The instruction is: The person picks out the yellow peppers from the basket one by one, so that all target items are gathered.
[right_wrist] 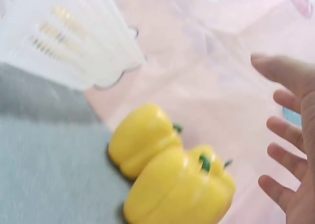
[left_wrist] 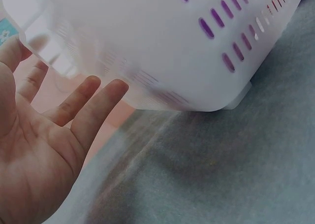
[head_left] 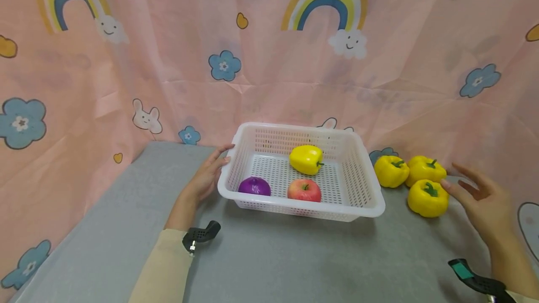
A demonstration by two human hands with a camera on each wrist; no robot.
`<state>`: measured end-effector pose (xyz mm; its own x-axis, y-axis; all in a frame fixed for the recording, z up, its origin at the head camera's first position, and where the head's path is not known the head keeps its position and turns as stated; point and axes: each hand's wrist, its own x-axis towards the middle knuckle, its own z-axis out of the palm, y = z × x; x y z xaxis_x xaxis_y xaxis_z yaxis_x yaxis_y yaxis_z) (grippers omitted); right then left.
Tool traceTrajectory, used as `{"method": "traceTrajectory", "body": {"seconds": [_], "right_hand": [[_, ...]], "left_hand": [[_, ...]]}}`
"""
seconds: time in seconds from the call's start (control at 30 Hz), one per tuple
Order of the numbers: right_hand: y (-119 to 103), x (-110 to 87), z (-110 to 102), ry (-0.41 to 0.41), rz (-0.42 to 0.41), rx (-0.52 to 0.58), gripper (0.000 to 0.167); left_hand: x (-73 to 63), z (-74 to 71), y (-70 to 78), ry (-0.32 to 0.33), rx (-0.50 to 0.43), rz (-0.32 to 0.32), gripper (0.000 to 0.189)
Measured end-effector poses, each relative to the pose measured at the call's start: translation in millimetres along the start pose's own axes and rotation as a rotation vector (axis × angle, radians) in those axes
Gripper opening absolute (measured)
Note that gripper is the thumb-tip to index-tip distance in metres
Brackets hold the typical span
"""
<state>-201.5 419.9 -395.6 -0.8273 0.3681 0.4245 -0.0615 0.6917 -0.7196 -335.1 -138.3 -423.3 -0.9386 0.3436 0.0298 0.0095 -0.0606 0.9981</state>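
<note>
A white plastic basket (head_left: 301, 209) holds a yellow bell pepper (head_left: 306, 159), a red apple (head_left: 304, 190) and a round purple vegetable (head_left: 254, 186), possibly an onion. My left hand (head_left: 206, 174) is at the basket's left rim, fingertips touching or nearly touching it. In the left wrist view its fingers (left_wrist: 101, 106) are spread and fairly straight against the basket's outer side. To the basket's right sit more yellow bell peppers: one by the wall of the basket (head_left: 391, 171), one behind (head_left: 426, 170), one in front (head_left: 428, 198). Beside them hovers my right hand (head_left: 484, 202), fingers loosely bent, holding nothing.
The basket stands on a grey cloth-covered table (head_left: 286, 256). Behind it hangs a pink curtain (head_left: 261, 97) printed with rainbows, flowers and rabbits. A dark strap mount is worn on each wrist, the left one (head_left: 201, 235) and the right one (head_left: 477, 277).
</note>
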Motion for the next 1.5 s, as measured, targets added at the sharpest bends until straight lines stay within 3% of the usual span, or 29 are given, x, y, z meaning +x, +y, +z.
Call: {"method": "traceTrajectory", "body": {"seconds": [0.27, 0.47, 1.07, 1.5], "right_hand": [[-36, -1.9, -3, 0.038, -0.138, 0.020, 0.054], [-54, -5.1, 0, 0.013, -0.227, 0.033, 0.055], [-91, 0.3, 26, -0.174, -0.335, 0.156, 0.055], [-127, 15.7, 57, -0.241, -0.381, 0.214, 0.054]], "left_hand": [[1.4, 0.5, 2.5, -0.004, -0.016, 0.001, 0.042], [2.6, 1.6, 2.3, -0.001, -0.026, 0.006, 0.043], [1.3, 2.4, -0.9, -0.002, -0.013, -0.001, 0.042], [0.2, 1.4, -0.5, 0.008, -0.004, 0.001, 0.043]]}}
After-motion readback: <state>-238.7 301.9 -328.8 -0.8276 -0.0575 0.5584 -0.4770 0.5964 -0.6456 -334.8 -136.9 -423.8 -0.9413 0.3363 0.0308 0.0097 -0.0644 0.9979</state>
